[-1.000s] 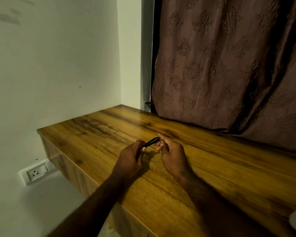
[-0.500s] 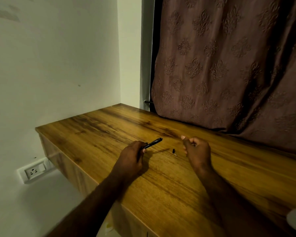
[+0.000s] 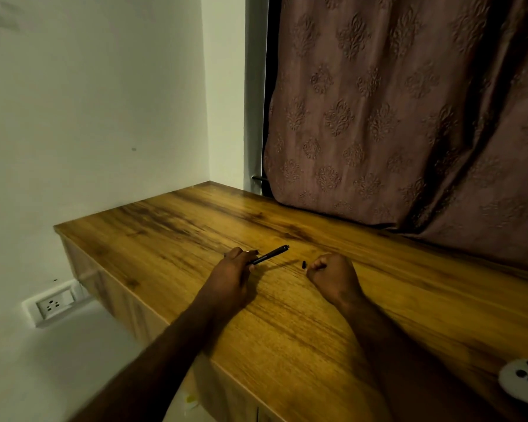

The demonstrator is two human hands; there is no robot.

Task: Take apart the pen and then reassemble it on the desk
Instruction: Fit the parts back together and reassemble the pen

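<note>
My left hand (image 3: 230, 274) grips a slim black pen body (image 3: 270, 254) at its near end, and the pen points up and to the right just above the wooden desk (image 3: 287, 324). A small black pen piece (image 3: 303, 264) lies on the desk to the right of the pen. My right hand (image 3: 333, 277) rests on the desk right beside that piece, with its fingers curled in. Whether it holds anything is hidden.
A brown patterned curtain (image 3: 409, 117) hangs over the desk's back edge. White walls close the left side, with a wall socket (image 3: 54, 306) below the desk's left end. A white object with dark buttons (image 3: 526, 380) lies at the desk's right front.
My right hand pulled a small piece off the pen's tip, moved right, and the piece now lies on the desk. My left hand kept hold of the pen body.
</note>
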